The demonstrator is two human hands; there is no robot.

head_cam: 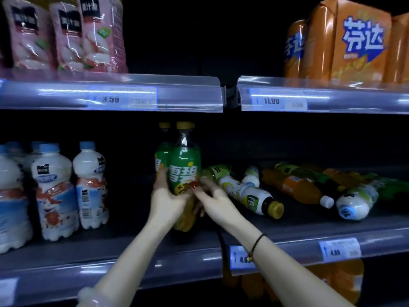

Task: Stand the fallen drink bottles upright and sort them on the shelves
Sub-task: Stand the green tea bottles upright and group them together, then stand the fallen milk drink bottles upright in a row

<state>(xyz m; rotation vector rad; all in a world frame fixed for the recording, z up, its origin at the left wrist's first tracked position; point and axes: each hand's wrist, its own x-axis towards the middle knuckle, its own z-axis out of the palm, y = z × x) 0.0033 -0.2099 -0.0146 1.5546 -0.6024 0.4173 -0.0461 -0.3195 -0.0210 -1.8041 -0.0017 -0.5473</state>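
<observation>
**Green bottle held upright on the middle shelf**

While both hands were closed around it, the green bottle (184, 167) stood upright near the front of the middle shelf (132, 247), its yellow cap at the top. The left hand (168, 196) wrapped its lower half from the left side, and the right hand (215, 199) pressed against it from the right, red-nailed fingertips on the label. A second green bottle (161, 156) stood upright just behind it, to the left. To the right of the hands lay the fallen bottles (309, 187), a loose heap on their sides: a white one with a yellow cap (250, 196) nearest, orange and green ones farther along. At the left of the same shelf, white bottles with blue caps (55, 191) stood upright in a group. On the shelf above stood pink bottles (64, 34) and orange packs (345, 41).
</observation>
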